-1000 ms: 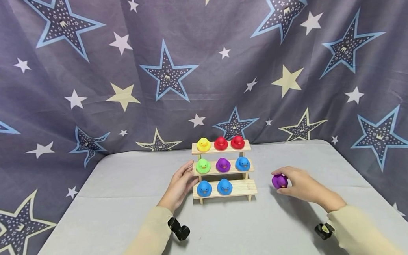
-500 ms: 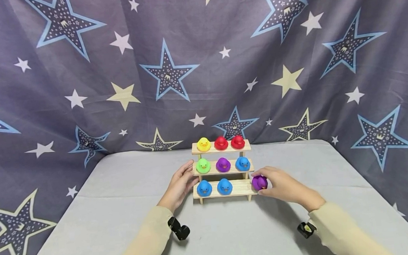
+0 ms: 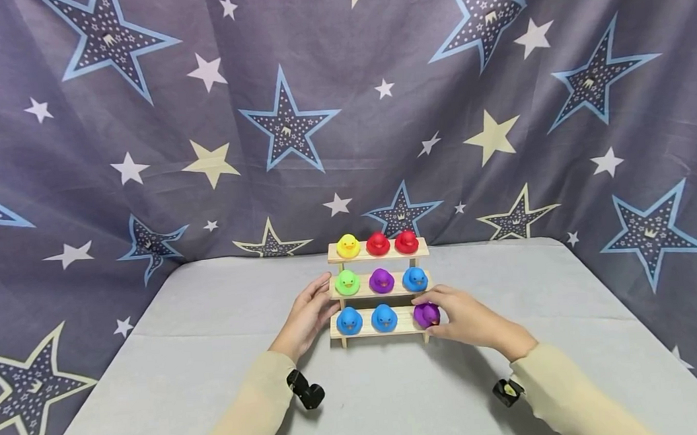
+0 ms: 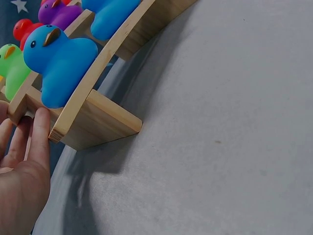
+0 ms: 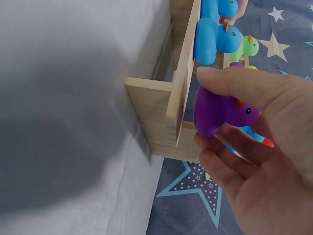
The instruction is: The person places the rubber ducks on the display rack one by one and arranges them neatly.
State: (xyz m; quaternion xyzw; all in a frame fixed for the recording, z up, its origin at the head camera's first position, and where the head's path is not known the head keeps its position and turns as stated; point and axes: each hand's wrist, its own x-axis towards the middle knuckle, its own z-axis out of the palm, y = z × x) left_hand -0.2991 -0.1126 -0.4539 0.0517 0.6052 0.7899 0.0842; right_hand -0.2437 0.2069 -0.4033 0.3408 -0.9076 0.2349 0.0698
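A three-tier wooden display stand (image 3: 359, 334) holds small rubber ducks. My right hand (image 3: 467, 315) pinches a purple rubber duck (image 5: 209, 110) between thumb and fingers at the right end of the bottom tier. In the right wrist view this duck is beside the board's edge; whether it touches the board I cannot tell. My left hand (image 3: 308, 318) holds the stand's left side near the middle tier, its fingertips (image 4: 41, 117) against the wood. Two blue ducks (image 3: 349, 321) sit on the bottom tier, left of the purple one.
On the middle tier sit a green duck (image 3: 347, 283), another purple duck (image 3: 381, 281) and a blue duck (image 3: 415, 279). A yellow duck (image 3: 348, 246) and two red ducks (image 3: 377, 244) line the top. Grey cloth (image 3: 213, 362) covers the table before a star-patterned curtain (image 3: 343, 144).
My right hand has carried the purple duck leftward from beside the stand to the right end of its bottom tier. The left hand has stayed in place.
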